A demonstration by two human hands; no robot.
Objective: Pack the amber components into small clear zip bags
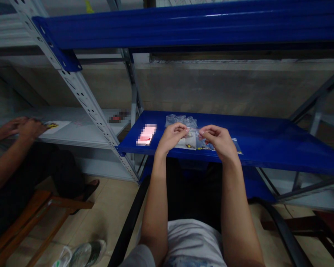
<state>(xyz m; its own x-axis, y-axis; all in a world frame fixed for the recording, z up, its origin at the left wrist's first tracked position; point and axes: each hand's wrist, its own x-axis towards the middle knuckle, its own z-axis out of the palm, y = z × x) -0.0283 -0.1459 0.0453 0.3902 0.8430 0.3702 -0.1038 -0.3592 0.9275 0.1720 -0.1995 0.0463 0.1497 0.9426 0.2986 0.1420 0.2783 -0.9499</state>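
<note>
My left hand point(172, 138) and my right hand point(219, 140) are raised over the front of the blue shelf, thumb and fingers pinched on each. Between their fingertips stretches the top of a small clear plastic bag point(194, 132); its lower part is hard to tell from what lies beneath. Under my hands is a white sheet point(181, 144) with small yellow and dark pieces point(189, 145) on or above it. Another clear bag point(235, 145) with tiny pieces lies beside my right wrist. Several flat clear bags point(180, 119) lie just behind my left hand.
A pink and white item point(147, 134), blurred out, lies at the shelf's left. A metal post point(85, 94) divides this blue shelf point(267, 135) from a grey one, where another person's hands point(28, 127) work. A blue beam point(183, 27) crosses overhead. Chair armrests flank me.
</note>
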